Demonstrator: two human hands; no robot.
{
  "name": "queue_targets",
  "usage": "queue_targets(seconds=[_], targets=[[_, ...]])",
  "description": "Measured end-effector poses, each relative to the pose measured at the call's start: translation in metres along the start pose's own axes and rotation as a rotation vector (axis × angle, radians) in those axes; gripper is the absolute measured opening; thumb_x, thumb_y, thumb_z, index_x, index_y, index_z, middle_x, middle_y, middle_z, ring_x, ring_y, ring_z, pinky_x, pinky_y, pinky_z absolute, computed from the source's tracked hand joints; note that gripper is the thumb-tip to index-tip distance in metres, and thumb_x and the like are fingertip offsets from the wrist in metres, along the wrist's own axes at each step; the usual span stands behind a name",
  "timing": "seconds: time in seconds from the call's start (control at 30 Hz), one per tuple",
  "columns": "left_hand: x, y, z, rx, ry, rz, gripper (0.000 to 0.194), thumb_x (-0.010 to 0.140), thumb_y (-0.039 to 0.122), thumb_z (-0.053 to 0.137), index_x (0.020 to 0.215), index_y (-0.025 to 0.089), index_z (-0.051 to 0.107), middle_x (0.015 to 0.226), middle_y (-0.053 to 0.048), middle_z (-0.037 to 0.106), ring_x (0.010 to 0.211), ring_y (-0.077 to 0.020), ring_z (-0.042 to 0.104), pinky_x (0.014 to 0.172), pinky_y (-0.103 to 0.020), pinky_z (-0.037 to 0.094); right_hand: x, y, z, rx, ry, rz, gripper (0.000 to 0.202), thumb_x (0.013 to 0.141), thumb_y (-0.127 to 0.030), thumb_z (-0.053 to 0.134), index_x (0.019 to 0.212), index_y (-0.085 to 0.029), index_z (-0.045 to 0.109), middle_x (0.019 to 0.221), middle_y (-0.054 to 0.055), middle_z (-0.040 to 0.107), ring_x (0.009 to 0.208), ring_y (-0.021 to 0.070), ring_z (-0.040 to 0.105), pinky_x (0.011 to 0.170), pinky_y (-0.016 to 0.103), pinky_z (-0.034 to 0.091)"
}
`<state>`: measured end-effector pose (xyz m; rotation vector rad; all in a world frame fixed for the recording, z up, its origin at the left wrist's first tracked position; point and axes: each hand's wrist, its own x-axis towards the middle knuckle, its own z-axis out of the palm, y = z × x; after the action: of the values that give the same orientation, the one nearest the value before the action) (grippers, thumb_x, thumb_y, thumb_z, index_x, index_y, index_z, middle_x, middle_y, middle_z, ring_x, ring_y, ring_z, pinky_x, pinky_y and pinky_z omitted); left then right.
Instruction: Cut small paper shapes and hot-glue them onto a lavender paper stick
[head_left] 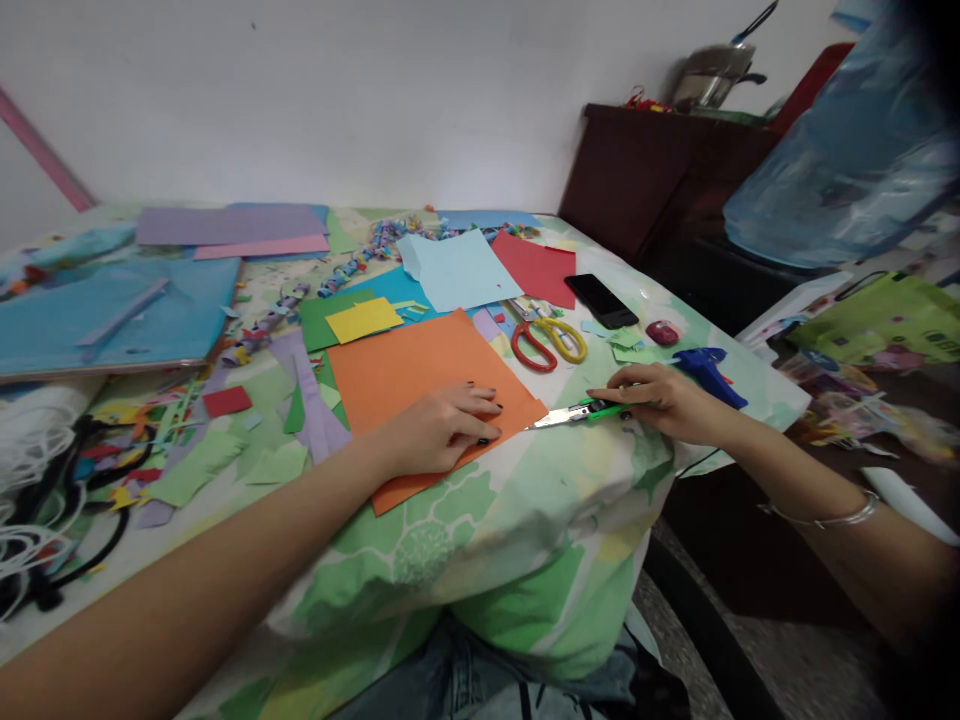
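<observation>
My left hand (450, 425) lies on a sheet of orange paper (420, 365), fingers stretched out and pressing it against the table. Green-and-black-handled scissors (574, 412) are in my right hand (652, 400), whose fingers are closed round the handles. Their silver blades point left and meet the right corner of the orange sheet. Another pair of scissors (536, 345), with one red and one yellow handle, lies behind the blades. Yellow paper (364, 320) and green paper (319, 322) lie at the sheet's back left edge.
Farther back are light blue paper (457, 270), red paper (540, 268) and a black phone (602, 300). A dark blue tool (709, 375) lies right of my right hand. Paper scraps, white cables (30, 540) and a blue folder (120, 310) cover the left side. The tablecloth (465, 520) hangs over my lap.
</observation>
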<state>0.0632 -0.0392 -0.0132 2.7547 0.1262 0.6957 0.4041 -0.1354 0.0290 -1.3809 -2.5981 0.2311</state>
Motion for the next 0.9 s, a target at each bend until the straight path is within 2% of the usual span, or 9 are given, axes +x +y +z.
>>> queue_targets(seconds=[0.13, 0.27, 0.33, 0.43, 0.63, 0.77, 0.9], targets=[[-0.002, 0.002, -0.006, -0.001, -0.085, -0.015, 0.034, 0.086, 0.015, 0.043, 0.106, 0.020, 0.070, 0.119, -0.010, 0.065, 0.119, -0.0240, 0.054, 0.103, -0.047, 0.040, 0.001, -0.001, -0.001, -0.031, -0.004, -0.012, 0.047, 0.086, -0.009, 0.047, 0.130, -0.023, 0.055, 0.106, 0.012, 0.062, 0.091, 0.0220, 0.059, 0.079, 0.037, 0.046], [-0.008, 0.007, -0.015, 0.018, -0.249, -0.092, 0.043, 0.086, 0.015, 0.042, 0.125, 0.028, 0.056, 0.136, -0.005, 0.052, 0.132, -0.0260, 0.040, 0.109, -0.060, 0.021, 0.001, -0.001, -0.001, -0.025, -0.003, -0.011, 0.047, 0.086, -0.009, 0.046, 0.130, -0.023, 0.055, 0.105, 0.012, 0.062, 0.090, 0.0219, 0.059, 0.077, 0.036, 0.046], [-0.010, 0.008, -0.018, 0.019, -0.288, -0.123, 0.045, 0.088, 0.016, 0.041, 0.129, 0.030, 0.051, 0.140, -0.003, 0.047, 0.135, -0.0258, 0.034, 0.110, -0.063, 0.015, 0.001, -0.002, -0.001, -0.023, 0.000, -0.007, 0.047, 0.086, -0.009, 0.046, 0.129, -0.023, 0.056, 0.105, 0.012, 0.061, 0.090, 0.0221, 0.059, 0.078, 0.036, 0.046], [-0.011, 0.009, -0.017, 0.014, -0.293, -0.126, 0.043, 0.089, 0.017, 0.040, 0.128, 0.029, 0.053, 0.141, -0.004, 0.046, 0.136, -0.0254, 0.033, 0.110, -0.063, 0.012, 0.002, -0.004, 0.000, -0.035, 0.001, -0.010, 0.046, 0.086, -0.010, 0.047, 0.130, -0.023, 0.056, 0.104, 0.012, 0.061, 0.090, 0.0226, 0.058, 0.079, 0.037, 0.046], [-0.013, 0.008, -0.014, 0.018, -0.231, -0.113, 0.039, 0.090, 0.021, 0.041, 0.124, 0.028, 0.057, 0.137, -0.007, 0.050, 0.134, -0.0257, 0.037, 0.110, -0.064, 0.008, 0.002, -0.007, 0.001, -0.020, -0.002, -0.007, 0.046, 0.086, -0.010, 0.047, 0.129, -0.024, 0.057, 0.102, 0.011, 0.062, 0.088, 0.0215, 0.059, 0.077, 0.036, 0.047], [-0.013, 0.009, -0.015, 0.042, -0.260, -0.119, 0.040, 0.091, 0.021, 0.038, 0.127, 0.030, 0.054, 0.141, -0.006, 0.046, 0.135, -0.0249, 0.034, 0.110, -0.063, 0.013, 0.001, -0.007, -0.001, -0.022, -0.003, 0.003, 0.045, 0.086, -0.012, 0.047, 0.128, -0.024, 0.057, 0.103, 0.011, 0.062, 0.089, 0.0218, 0.059, 0.077, 0.036, 0.047], [-0.010, 0.013, -0.014, 0.106, -0.291, -0.158, 0.040, 0.094, 0.024, 0.034, 0.129, 0.030, 0.052, 0.142, -0.004, 0.046, 0.136, -0.0250, 0.033, 0.109, -0.064, 0.012, 0.000, -0.005, -0.001, -0.039, 0.016, 0.009, 0.048, 0.086, -0.011, 0.047, 0.132, -0.024, 0.053, 0.105, 0.011, 0.063, 0.092, 0.0227, 0.059, 0.079, 0.036, 0.047]])
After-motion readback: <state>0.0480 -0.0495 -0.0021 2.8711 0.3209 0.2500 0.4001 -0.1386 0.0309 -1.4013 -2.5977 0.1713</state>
